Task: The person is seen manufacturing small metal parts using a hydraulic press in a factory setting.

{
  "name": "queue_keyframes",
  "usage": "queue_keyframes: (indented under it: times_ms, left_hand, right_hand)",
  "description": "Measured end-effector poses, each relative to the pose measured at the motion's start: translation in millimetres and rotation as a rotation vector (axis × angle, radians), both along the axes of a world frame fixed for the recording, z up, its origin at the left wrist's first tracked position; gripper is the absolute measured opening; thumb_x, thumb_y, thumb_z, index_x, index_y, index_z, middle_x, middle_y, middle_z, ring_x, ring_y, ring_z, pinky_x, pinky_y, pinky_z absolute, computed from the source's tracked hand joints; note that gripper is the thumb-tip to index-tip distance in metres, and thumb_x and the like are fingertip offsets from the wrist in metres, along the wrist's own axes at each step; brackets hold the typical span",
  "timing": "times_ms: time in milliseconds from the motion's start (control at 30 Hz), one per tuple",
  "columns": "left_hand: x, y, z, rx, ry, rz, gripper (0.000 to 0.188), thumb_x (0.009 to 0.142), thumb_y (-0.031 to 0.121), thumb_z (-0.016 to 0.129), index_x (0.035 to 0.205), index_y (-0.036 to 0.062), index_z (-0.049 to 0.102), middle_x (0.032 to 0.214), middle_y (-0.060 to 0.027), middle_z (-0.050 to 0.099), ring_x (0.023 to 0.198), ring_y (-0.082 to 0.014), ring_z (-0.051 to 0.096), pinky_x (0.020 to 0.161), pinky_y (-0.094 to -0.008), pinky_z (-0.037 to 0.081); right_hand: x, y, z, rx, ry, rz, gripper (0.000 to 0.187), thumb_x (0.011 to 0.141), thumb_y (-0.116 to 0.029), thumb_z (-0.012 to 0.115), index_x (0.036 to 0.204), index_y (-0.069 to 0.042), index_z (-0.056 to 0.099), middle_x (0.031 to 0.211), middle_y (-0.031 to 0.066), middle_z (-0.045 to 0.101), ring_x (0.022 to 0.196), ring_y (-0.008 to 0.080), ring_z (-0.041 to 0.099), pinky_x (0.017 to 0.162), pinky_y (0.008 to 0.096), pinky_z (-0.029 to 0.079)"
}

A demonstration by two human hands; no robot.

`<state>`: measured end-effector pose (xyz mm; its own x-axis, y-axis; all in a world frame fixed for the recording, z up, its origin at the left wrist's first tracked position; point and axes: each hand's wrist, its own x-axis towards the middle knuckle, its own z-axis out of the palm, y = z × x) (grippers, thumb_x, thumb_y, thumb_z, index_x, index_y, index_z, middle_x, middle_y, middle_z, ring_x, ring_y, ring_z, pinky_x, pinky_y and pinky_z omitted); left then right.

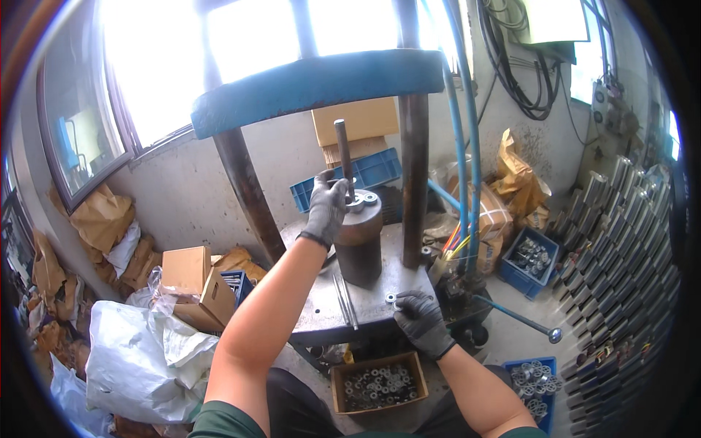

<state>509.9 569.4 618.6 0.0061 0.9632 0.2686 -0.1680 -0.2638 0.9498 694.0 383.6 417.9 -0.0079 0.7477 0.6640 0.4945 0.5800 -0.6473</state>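
Where the rod [341, 150] rises with a slight lean at the block's top, the left hand [327, 209] has its fingers bent against the rod's lower part; I cannot tell whether they close round it. Two small rings [370, 198] sit on top of the block [359, 252], near its right edge. The block stands upright on the bench [398, 281], well in from the near edge.

At the near right corner, the right hand [422, 321] is curled, its fingertips just beside a washer [391, 298] lying on the bench; whether they pinch anything is hidden. Left of it, two thin bars [350, 303] lie near to far, their near ends close to the bench's near edge. Between bars and washer the surface is bare, as is the strip left of the bars.

Left and right posts [415, 160] flank the block, leaving a gap on each side, and a blue beam [318, 87] spans them above the rod. Below the near edge sits a box [337, 390] of rings; to the right, floor shows between the bench and a blue bin [520, 279].
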Motion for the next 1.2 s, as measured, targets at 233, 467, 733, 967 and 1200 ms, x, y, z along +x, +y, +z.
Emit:
queue_keyframes:
  times_ms: [233,467,733,967,1200]
  left_hand:
    - [16,85,-19,-0.061,0.383,0.072,0.041,0.106,0.029,0.065,0.138,0.0065,0.052,0.093,-0.008,0.066,0.062,-0.0158,0.062,0.052,-0.031,0.055]
    - [27,96,-37,0.112,0.616,0.27,0.032,0.106,0.032,0.065,0.121,0.0044,0.061,0.086,-0.0088,0.069,0.071,-0.0191,0.068,0.063,-0.0357,0.058]
    - [22,62,-29,0.134,0.642,0.307,0.034,0.103,0.035,0.063,0.119,0.0045,0.066,0.097,-0.017,0.077,0.092,-0.0327,0.075,0.086,-0.0434,0.056]
    - [20,51,-25,0.169,0.674,0.31,0.039,0.105,0.04,0.061,0.12,0.0048,0.065,0.1,-0.0197,0.077,0.097,-0.0393,0.074,0.088,-0.0473,0.056]
    - [21,51,-23,0.137,0.712,0.244,0.041,0.107,0.046,0.056,0.128,0.0103,0.06,0.109,-0.0207,0.076,0.108,-0.0425,0.071,0.091,-0.0532,0.054]
  right_hand:
    - [-3,7,0,-0.165,0.047,0.039,0.022,0.082,0.002,0.076,0.102,-0.005,0.073,0.107,0.0109,0.071,0.099,0.0275,0.071,0.087,0.0372,0.06]
    - [3,20,-7,0.088,-0.09,-0.075,0.02,0.083,-0.001,0.078,0.101,-0.007,0.073,0.11,0.0116,0.072,0.102,0.0313,0.071,0.091,0.0404,0.059]
    - [3,76,41,-0.08,0.141,-0.019,0.025,0.089,-0.008,0.08,0.113,-0.006,0.075,0.116,0.0151,0.07,0.095,0.0256,0.074,0.08,0.0331,0.062]
    - [-18,177,123,0.211,-0.179,-0.22,0.03,0.097,-0.016,0.07,0.126,-0.01,0.073,0.124,0.0145,0.071,0.108,0.0351,0.071,0.095,0.0423,0.058]
    - [-27,193,144,-0.169,-0.45,-0.385,0.035,0.101,-0.031,0.061,0.133,-0.02,0.072,0.129,0.0096,0.069,0.115,0.0325,0.07,0.1,0.0456,0.056]
